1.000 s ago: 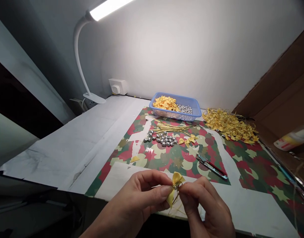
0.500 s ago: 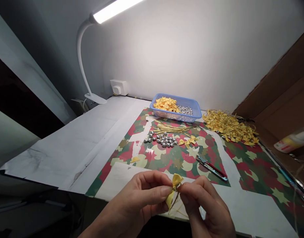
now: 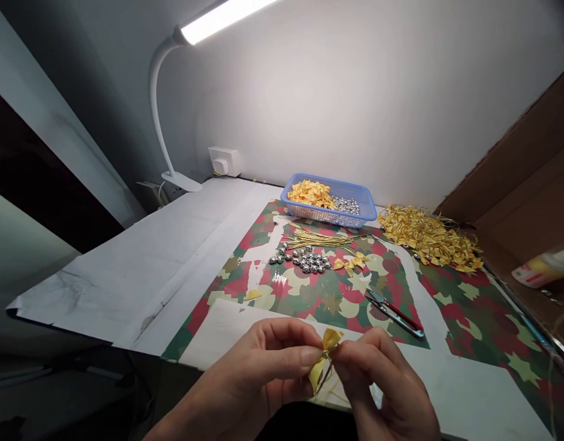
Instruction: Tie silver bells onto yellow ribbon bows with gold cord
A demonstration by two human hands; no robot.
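A yellow ribbon bow [image 3: 330, 338] with thin gold cord at its middle is held up over the near edge of the table. My left hand [image 3: 282, 361] pinches the bow near its centre between thumb and forefinger. On the other side, my right hand [image 3: 383, 373] has its fingertips closed at the knot, by the cord; the exact grip there is partly hidden. Beyond the hands lie silver beads [image 3: 312, 262], gold cords [image 3: 323, 237] and a few loose yellow bows [image 3: 352, 264]. Thread snips [image 3: 394, 313] rest to the right.
A blue basket [image 3: 368, 205] of bows and silver beads stands at the back. Right of it is a heap of corded yellow bows [image 3: 428, 236]. A white lamp [image 3: 156, 116] rises at the left. A bottle [image 3: 543, 266] lies by the cardboard [image 3: 506, 159] on the right.
The camera view has shifted slightly. The bow has tilted a little between my fingertips; both hands keep nearly the same pose around it.
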